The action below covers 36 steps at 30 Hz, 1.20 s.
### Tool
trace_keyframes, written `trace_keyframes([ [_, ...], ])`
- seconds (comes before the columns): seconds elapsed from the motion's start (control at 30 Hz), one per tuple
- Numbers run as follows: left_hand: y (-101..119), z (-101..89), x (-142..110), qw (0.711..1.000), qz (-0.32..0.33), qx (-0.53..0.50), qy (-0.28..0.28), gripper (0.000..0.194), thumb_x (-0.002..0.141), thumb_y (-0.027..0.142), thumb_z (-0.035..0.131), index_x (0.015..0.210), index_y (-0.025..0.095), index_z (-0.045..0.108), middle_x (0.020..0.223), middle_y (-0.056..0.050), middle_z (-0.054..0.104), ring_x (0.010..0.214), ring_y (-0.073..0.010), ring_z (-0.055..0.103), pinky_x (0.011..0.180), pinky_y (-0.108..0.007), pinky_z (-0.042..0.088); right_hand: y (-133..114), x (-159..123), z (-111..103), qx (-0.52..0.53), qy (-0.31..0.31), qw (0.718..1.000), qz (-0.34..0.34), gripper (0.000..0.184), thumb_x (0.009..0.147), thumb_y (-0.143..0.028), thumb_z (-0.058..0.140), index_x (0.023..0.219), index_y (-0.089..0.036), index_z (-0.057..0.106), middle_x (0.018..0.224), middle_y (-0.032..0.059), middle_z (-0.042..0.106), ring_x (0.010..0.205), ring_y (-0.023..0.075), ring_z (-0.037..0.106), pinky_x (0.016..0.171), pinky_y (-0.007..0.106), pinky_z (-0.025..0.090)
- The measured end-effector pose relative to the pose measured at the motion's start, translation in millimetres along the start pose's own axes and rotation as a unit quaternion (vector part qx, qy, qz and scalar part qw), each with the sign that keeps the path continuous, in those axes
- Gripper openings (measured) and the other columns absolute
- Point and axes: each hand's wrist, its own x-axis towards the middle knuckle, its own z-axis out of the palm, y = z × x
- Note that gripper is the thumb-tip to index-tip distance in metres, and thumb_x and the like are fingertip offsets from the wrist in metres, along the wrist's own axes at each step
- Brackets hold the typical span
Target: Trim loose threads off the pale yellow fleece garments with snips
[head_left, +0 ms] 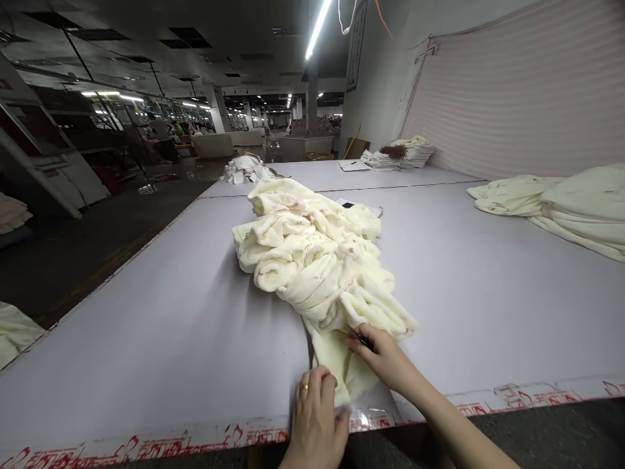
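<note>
A bunched heap of pale cream plush fabric (312,260) with small pinkish marks lies across the middle of the table, and a narrower end of it hangs down toward the front edge. My left hand (316,413), with a gold ring on one finger, is at that near end, fingers bent over the fabric's left side and thumb apart on the other side. In my right hand (378,355) is a pair of small dark thread snips (362,339), largely covered by the fingers. Their tip points left against the fold at the heap's lower edge.
The pale table (195,339) has red-printed tape along its front edge. More cream fabric (576,205) lies at the right. White cloth pieces (247,168) are heaped at the far left, and stacked pieces (405,155) stand at the back. Cream fabric (17,332) shows beyond the left edge.
</note>
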Motion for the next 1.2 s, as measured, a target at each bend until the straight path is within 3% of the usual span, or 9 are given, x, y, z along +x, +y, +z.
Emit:
trace_keyframes([
  [0.17, 2.8, 0.8, 21.1, 0.998, 0.024, -0.04, 0.041, 0.034, 0.062, -0.006, 0.035, 0.08, 0.021, 0.043, 0.086, -0.004, 0.052, 0.08, -0.0185, 0.053, 0.072, -0.03, 0.046, 0.2, -5.1, -11.9, 0.017, -0.029, 0.999, 0.007, 0.005, 0.079, -0.024, 0.055, 0.078, -0.019, 0.054, 0.078, -0.0009, 0.063, 0.073, 0.0164, 0.056, 0.064, 0.026, 0.043],
  [0.4, 6.7, -23.4, 30.9, 0.979, 0.074, -0.102, 0.16, 0.03, 0.065, -0.005, 0.037, 0.077, 0.023, 0.037, 0.084, -0.002, 0.05, 0.078, -0.0152, 0.055, 0.071, -0.024, 0.045, -30.5, -34.2, -18.7, 0.029, -0.074, 0.996, -0.049, 0.013, 0.085, -0.03, 0.056, 0.093, -0.023, 0.063, 0.093, 0.0029, 0.064, 0.086, 0.0194, 0.059, 0.075, 0.029, 0.046],
  [0.57, 6.1, -19.8, 31.4, 0.975, 0.073, -0.099, 0.187, 0.03, 0.064, -0.005, 0.039, 0.076, 0.023, 0.038, 0.081, -0.001, 0.051, 0.075, -0.0144, 0.055, 0.07, -0.023, 0.045, -32.3, -40.5, -5.4, -0.034, -0.016, 0.998, -0.057, 0.015, 0.089, -0.026, 0.047, 0.094, -0.024, 0.061, 0.093, 0.0035, 0.063, 0.085, 0.0195, 0.06, 0.073, 0.03, 0.046],
  [0.7, 3.0, -19.0, 33.1, 0.97, 0.069, -0.119, 0.202, 0.029, 0.061, -0.004, 0.042, 0.073, 0.022, 0.042, 0.085, -0.002, 0.056, 0.079, -0.0159, 0.057, 0.072, -0.025, 0.045, -20.9, -44.5, 12.4, -0.03, 0.014, 0.998, -0.058, 0.025, 0.081, -0.028, 0.058, 0.104, -0.023, 0.055, 0.099, 0.0051, 0.062, 0.089, 0.0205, 0.06, 0.073, 0.029, 0.048],
  [0.77, 2.6, -20.6, 36.3, 0.969, 0.055, -0.157, 0.181, 0.026, 0.063, -0.002, 0.046, 0.072, 0.022, 0.047, 0.089, -0.004, 0.061, 0.086, -0.0186, 0.059, 0.077, -0.029, 0.045, -15.1, -44.6, 19.3, -0.04, 0.035, 0.996, -0.068, 0.026, 0.078, -0.022, 0.056, 0.104, -0.021, 0.053, 0.096, 0.0053, 0.062, 0.084, 0.0203, 0.06, 0.07, 0.029, 0.048],
  [0.83, 3.8, -24.2, 41.6, 0.963, -0.005, -0.244, 0.112, 0.019, 0.071, 0.005, 0.051, 0.08, 0.022, 0.055, 0.089, -0.005, 0.064, 0.086, -0.0201, 0.06, 0.078, -0.03, 0.046, -9.2, -39.8, 20.6, -0.047, 0.063, 0.995, -0.065, 0.021, 0.077, -0.015, 0.047, 0.096, -0.021, 0.054, 0.089, 0.0044, 0.062, 0.079, 0.0194, 0.06, 0.068, 0.029, 0.047],
  [0.97, 8.1, -34.8, 55.3, 0.866, -0.171, -0.469, -0.037, 0.029, 0.084, 0.032, 0.053, 0.11, 0.02, 0.054, 0.093, -0.006, 0.067, 0.08, -0.0191, 0.062, 0.072, -0.028, 0.047, -0.3, -16.9, 6.6, -0.013, 0.114, 0.993, -0.032, 0.015, 0.077, -0.016, 0.046, 0.089, -0.022, 0.052, 0.085, 0.0028, 0.063, 0.076, 0.0182, 0.059, 0.068, 0.029, 0.046],
  [1.03, 8.5, -38.8, 60.5, 0.831, -0.206, -0.514, -0.05, 0.034, 0.084, 0.038, 0.054, 0.112, 0.019, 0.053, 0.093, -0.006, 0.067, 0.08, -0.0189, 0.062, 0.072, -0.027, 0.046, 0.2, -6.4, -1.7, -0.032, 0.129, 0.991, -0.011, 0.007, 0.076, -0.018, 0.048, 0.083, -0.022, 0.048, 0.077, 0.0006, 0.062, 0.068, 0.0169, 0.056, 0.062, 0.027, 0.044],
  [1.2, 6.9, -40.5, 63.8, 0.802, -0.242, -0.544, -0.031, 0.035, 0.085, 0.043, 0.053, 0.111, 0.02, 0.054, 0.09, -0.005, 0.067, 0.081, -0.0195, 0.06, 0.07, -0.026, 0.043, -14.1, -10.6, -11.8, -0.1, 0.092, 0.991, -0.01, 0.004, 0.076, -0.019, 0.05, 0.076, -0.023, 0.049, 0.071, -0.0012, 0.061, 0.063, 0.0163, 0.055, 0.056, 0.025, 0.041],
])
